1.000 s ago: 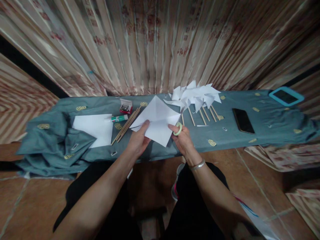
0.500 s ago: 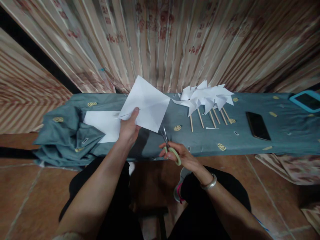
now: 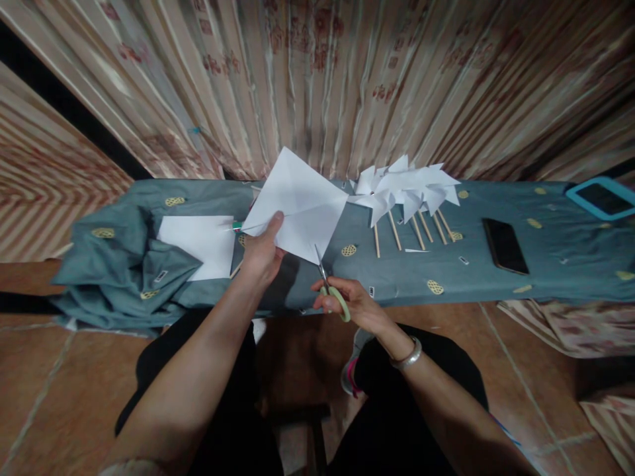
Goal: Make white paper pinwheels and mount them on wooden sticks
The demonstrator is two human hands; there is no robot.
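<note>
My left hand [image 3: 266,253] pinches a square sheet of white paper [image 3: 302,192] near its left corner, thumb on top. Crease lines and a slit near the thumb show on the paper, which is held above the cloth. My right hand [image 3: 347,301] has its fingers in the handles of green-handled scissors [image 3: 338,304]. The scissor blades are at the sheet's lower corner, one of them over the paper. Several white paper pinwheels [image 3: 407,192] on wooden sticks lie on the cloth to the right. Another white sheet [image 3: 198,244] lies to the left, partly under bunched cloth.
A grey-green cloth [image 3: 476,284] covers the long narrow table. Towards the right lie a black phone [image 3: 505,246] and a blue-framed tablet [image 3: 602,198]. A thin paper scrap [image 3: 415,250] rests below the pinwheels. Patterned curtains [image 3: 307,86] hang behind.
The scissors have moved up to the paper's lower corner, where their blades now meet it. My left hand and the paper have shifted slightly right, showing more of a small green item behind.
</note>
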